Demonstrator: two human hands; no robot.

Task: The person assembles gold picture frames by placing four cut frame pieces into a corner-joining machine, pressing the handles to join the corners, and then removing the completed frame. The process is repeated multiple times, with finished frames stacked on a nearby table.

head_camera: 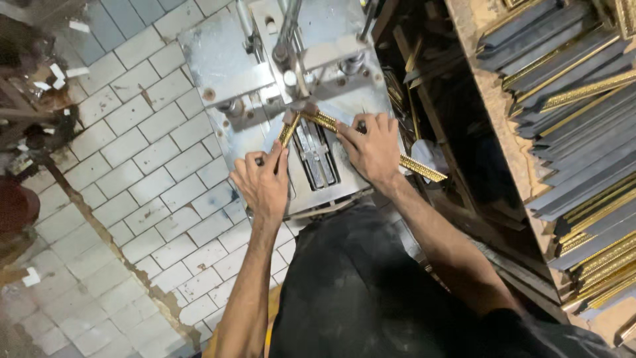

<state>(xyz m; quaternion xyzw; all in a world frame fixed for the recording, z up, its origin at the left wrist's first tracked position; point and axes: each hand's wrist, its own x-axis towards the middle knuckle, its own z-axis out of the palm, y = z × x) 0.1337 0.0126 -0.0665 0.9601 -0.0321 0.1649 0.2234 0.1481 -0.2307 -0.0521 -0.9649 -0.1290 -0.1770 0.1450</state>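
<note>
White rectangular floor tiles (142, 156) fill the left side of our view, cracked along a dirty seam, with scraps of paper and dark debris near the upper left corner. At centre stands a steel joining machine (232, 63), and its flat metal table (311, 192) carries what we are working on. Two gold ornamented mouldings meet in a corner right under the machine's vertical press post (289, 30) — the short gold moulding (288, 130) runs down to the left, the long gold moulding (371, 144) runs down to the right and sticks out past the table edge.

Our left hand (263, 182) lies flat with its fingers pressed down on the lower end of the short piece, closed down onto it rather than wrapped around. Our right hand (372, 149) presses on the long piece in the same way, fingers spread over it and pinning it against the plate. Between the two hands we see the slotted steel channel (316, 156) of the machine, bare and shiny.

On the right, a wooden rack (493, 99) holds a stack of frame mouldings (576, 132), grey with gold edges, lying side by side at a slant. Below the table, our dark apron (358, 285) fills the lower middle of the view.
</note>
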